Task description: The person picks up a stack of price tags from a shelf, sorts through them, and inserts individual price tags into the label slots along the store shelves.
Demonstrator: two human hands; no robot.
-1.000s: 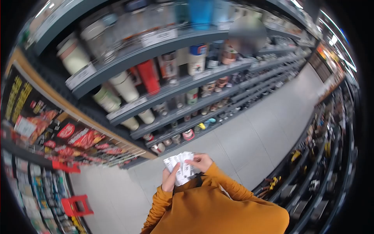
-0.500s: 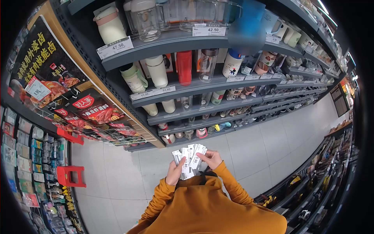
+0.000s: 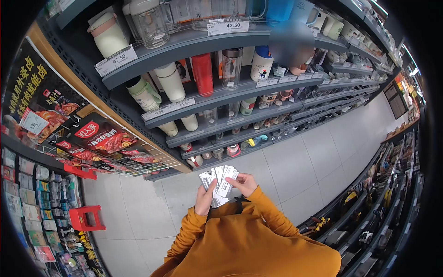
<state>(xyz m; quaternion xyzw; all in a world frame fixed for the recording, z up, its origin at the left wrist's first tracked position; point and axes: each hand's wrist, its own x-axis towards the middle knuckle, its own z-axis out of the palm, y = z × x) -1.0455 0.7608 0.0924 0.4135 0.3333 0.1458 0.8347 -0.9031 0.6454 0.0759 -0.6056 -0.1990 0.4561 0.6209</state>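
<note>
Several white paper price labels (image 3: 220, 183) are fanned out in front of my chest, between both hands. My left hand (image 3: 203, 199) grips the left side of the bunch, its thumb lying over the labels. At the right edge, my right hand (image 3: 244, 184) pinches a label with a printed price that ends in 5.90. Black print and barcodes show on the labels, most too small to read. Beyond them stands a shelf unit with a white tumbler (image 3: 170, 82), a red bottle (image 3: 202, 75) and a price tag reading 42.50 (image 3: 228, 26).
Red seasoning packets (image 3: 105, 134) hang on a wire rack at the left. A red stool (image 3: 86, 218) stands on the tiled floor (image 3: 138, 210) near shelves of small packaged goods. Dark shelving (image 3: 369, 203) with tools runs along the right side.
The view has swung and steadied since a second ago, and shifted slightly in the last half second. The labels are now spread differently, with the right-hand one lower and more tilted.
</note>
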